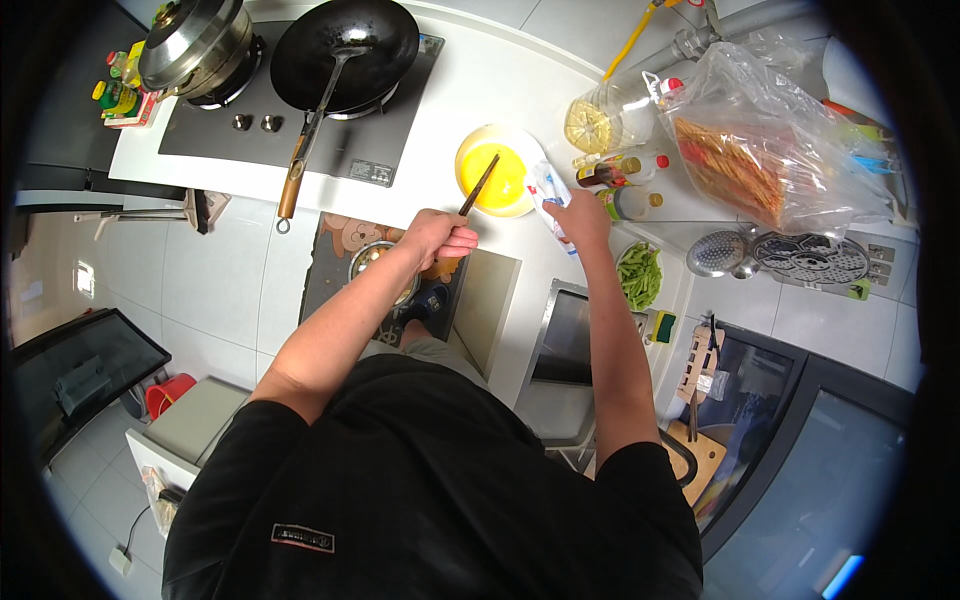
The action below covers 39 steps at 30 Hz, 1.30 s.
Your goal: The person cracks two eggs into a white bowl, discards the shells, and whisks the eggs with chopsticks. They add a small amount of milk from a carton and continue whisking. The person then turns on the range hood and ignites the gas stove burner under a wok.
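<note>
My left hand (442,238) grips dark chopsticks (480,184) near one end, and their tips rest in beaten yellow egg (495,176). A pale round bowl (463,144) holds the egg on the white counter. At the bowl's right side, my right hand (583,217) is closed around a white plastic packet (551,187) with blue and red print. The packet's upper end touches or overlaps the bowl's rim; its opening cannot be made out.
A black wok (322,67) with a metal spatula (322,97) and a lidded steel pot (199,49) stand on the hob at left. Right of the bowl are an oil jug (611,116), several bottles (630,202), and a bowl of cut green vegetables (640,276). The sink (559,337) lies below.
</note>
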Tool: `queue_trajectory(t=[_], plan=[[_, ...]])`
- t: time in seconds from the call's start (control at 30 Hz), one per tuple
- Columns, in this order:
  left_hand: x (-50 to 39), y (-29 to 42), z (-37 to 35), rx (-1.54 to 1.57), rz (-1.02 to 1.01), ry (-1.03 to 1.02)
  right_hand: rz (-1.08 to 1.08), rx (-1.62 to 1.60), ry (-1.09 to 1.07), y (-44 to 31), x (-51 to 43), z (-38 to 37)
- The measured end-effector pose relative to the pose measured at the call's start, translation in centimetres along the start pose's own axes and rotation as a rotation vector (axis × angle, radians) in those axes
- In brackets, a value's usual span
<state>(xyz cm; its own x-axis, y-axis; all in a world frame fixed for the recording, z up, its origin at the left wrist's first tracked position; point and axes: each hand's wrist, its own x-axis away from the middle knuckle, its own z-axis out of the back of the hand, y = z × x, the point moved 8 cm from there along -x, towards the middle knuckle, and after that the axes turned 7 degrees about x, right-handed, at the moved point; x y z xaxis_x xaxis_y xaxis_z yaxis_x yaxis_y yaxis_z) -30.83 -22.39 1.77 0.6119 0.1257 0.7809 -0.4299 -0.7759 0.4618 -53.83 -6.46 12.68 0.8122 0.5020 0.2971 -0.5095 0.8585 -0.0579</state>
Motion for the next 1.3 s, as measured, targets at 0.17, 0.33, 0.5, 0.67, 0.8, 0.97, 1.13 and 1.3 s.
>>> queue_trajectory(t=[0.17,0.33,0.5,0.67,0.8,0.97,1.13,1.3], plan=[[0.0,0.1,0.0,-0.003,0.002,0.002,-0.08,-0.079,-0.11,0.1,0.4,0.0],[-0.1,0.0,-0.1,-0.002,0.002,-0.004,0.033,-0.03,-0.002,0.1,-0.4,-0.6],[-0.2,-0.1,-0.2,-0.003,-0.002,-0.008,0.033,-0.101,0.002,0.7,-0.7,-0.9],[-0.3,-0.1,-0.1,0.0,0.002,-0.001,-0.033,-0.171,-0.057,1.4,-0.4,-1.0],[-0.3,-0.1,-0.1,-0.003,0.002,-0.001,0.084,-0.009,0.099,0.7,-0.6,-0.5],[-0.2,0.0,-0.2,-0.007,0.004,0.001,0.062,-0.127,-0.018,0.7,-0.7,-0.9],[-0.2,0.1,-0.2,-0.01,0.0,0.003,-0.006,-0.135,-0.06,0.7,-0.4,-0.5],[-0.1,0.1,-0.3,0.015,-0.008,0.0,0.061,-0.091,0.012,0.9,-1.0,-1.2]])
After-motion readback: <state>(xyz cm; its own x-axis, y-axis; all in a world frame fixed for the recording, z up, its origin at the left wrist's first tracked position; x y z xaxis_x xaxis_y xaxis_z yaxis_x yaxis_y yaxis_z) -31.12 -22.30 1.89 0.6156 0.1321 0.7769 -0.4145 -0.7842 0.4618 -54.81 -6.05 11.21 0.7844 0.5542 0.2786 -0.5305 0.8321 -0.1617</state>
